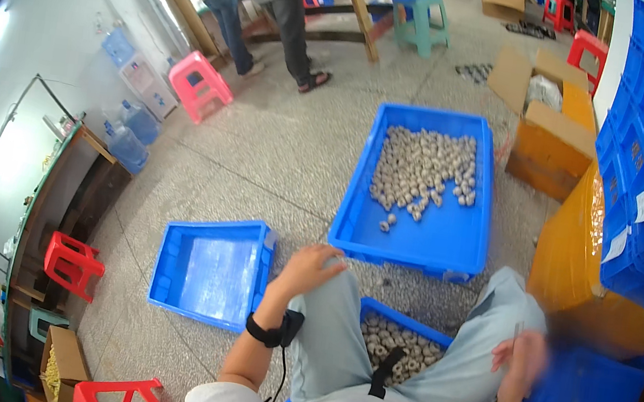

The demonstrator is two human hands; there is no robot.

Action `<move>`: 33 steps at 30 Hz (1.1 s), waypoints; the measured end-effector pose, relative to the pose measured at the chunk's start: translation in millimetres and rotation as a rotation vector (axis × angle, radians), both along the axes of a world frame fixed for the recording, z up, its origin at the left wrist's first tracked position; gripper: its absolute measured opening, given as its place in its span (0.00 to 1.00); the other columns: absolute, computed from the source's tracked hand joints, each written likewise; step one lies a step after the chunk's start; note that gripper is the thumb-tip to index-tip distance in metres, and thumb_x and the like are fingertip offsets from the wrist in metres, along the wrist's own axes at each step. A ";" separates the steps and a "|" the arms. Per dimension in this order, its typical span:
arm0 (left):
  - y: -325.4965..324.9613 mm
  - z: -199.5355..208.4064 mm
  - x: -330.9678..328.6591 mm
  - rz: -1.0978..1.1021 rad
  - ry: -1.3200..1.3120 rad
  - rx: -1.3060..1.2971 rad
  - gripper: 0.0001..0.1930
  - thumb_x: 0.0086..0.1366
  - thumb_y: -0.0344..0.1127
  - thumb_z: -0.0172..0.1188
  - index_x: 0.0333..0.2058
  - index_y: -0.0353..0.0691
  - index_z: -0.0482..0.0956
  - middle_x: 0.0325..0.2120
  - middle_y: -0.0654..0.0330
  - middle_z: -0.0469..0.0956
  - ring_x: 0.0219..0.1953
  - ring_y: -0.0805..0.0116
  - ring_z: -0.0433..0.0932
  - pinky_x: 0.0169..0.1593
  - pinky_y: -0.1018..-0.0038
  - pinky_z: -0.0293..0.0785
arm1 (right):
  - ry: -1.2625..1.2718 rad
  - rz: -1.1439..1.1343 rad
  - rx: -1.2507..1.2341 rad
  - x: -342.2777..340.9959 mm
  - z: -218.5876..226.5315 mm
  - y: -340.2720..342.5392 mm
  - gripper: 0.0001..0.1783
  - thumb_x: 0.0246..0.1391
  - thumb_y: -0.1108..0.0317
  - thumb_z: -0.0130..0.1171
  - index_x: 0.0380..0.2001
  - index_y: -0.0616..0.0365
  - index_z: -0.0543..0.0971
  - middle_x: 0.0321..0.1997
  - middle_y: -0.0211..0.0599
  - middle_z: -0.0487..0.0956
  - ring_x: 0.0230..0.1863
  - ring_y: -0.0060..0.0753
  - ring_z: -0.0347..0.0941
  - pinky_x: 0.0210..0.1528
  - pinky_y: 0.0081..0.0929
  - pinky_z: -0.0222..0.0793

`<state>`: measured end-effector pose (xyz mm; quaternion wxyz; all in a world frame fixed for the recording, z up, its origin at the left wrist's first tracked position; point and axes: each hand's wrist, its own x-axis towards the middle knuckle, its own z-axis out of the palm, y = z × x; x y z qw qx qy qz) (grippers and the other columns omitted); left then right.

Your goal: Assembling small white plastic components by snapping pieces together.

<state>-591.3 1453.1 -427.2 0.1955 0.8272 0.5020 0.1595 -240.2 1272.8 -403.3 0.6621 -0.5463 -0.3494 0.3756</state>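
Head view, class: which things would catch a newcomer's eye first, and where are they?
A big blue tray of small grey parts lies on the floor ahead. An empty blue tray sits left of the left hand, which rests on the knee. The blurred right hand is over the right thigh.

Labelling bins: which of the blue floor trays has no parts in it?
The smaller blue tray beside the left hand, which rests on the knee. The big tray ahead and the tray between the legs both hold grey parts.
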 end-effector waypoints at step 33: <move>-23.1 12.9 8.6 0.081 0.294 0.230 0.25 0.52 0.50 0.56 0.46 0.43 0.69 0.45 0.48 0.67 0.48 0.47 0.65 0.47 0.54 0.62 | 0.018 -0.014 0.009 2.1 3.8 20.6 0.09 0.57 0.64 0.45 0.33 0.60 0.68 0.20 0.32 0.71 0.15 0.16 0.63 0.15 0.13 0.56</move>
